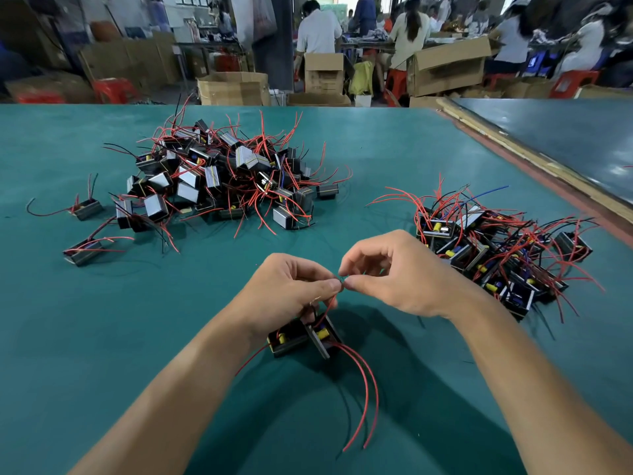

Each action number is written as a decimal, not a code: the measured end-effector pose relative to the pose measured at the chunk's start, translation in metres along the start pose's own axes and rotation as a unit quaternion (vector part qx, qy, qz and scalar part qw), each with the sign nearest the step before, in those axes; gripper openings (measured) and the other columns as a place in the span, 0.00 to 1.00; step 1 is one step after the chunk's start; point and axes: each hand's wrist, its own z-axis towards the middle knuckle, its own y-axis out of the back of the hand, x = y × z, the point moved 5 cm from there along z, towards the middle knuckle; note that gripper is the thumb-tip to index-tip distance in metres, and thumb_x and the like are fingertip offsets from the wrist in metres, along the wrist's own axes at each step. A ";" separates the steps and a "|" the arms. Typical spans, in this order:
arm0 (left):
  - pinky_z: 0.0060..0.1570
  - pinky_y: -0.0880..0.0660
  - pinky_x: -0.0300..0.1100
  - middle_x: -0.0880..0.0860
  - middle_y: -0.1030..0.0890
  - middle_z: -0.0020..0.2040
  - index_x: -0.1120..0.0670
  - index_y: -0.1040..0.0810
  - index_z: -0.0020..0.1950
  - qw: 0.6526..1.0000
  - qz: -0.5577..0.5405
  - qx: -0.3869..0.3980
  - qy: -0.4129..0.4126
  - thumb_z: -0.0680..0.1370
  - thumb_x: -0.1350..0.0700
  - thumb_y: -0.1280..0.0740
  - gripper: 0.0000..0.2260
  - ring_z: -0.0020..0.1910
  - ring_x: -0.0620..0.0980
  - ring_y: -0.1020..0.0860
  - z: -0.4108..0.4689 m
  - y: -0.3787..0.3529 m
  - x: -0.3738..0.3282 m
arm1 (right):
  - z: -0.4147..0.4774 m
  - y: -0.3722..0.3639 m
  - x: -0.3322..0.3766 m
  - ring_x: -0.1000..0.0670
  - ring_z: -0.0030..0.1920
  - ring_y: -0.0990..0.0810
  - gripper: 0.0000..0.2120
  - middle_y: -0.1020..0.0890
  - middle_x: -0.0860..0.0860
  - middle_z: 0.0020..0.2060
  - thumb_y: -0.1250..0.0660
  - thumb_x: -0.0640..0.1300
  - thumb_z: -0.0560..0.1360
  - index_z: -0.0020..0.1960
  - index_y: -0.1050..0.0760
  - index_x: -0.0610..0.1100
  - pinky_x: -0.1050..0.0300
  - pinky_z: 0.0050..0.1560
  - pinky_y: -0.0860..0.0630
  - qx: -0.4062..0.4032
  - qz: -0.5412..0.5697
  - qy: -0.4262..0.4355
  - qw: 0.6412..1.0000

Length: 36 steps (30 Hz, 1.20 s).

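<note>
Red wire (330,305) | left hand (291,293) fingers pinching it | right hand (397,279) fingers pinching it

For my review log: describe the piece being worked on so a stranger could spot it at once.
On the green table, between the big pile at back left and the smaller pile at right, look below the left hand. The two black modules there alone have wires pinched between it and the right hand.

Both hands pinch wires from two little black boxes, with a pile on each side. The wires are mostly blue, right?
No: the head view shows mostly red wires, not blue. The left hand and right hand do pinch wires from the two black boxes, between the left pile and right pile.
</note>
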 end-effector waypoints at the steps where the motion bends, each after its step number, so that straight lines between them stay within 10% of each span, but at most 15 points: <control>1: 0.26 0.30 0.34 0.52 0.19 0.31 0.54 0.16 0.35 1.000 -0.001 0.003 0.000 0.76 0.63 0.30 0.10 0.25 0.46 0.29 0.000 -0.001 0.000 | 0.000 0.000 0.000 0.60 0.31 0.26 0.08 0.20 0.57 0.30 0.26 0.38 0.73 0.40 0.18 0.50 0.68 0.35 0.30 0.006 -0.007 0.000 1.000; 36: 0.28 0.30 0.37 0.51 0.19 0.31 0.55 0.17 0.37 0.997 0.054 0.013 -0.055 0.76 0.62 0.30 0.08 0.27 0.50 0.28 -0.001 0.000 -0.006 | -0.004 -0.005 0.001 0.51 0.32 0.24 0.06 0.22 0.51 0.29 0.33 0.37 0.75 0.39 0.23 0.40 0.54 0.38 0.24 0.063 0.085 -0.016 0.994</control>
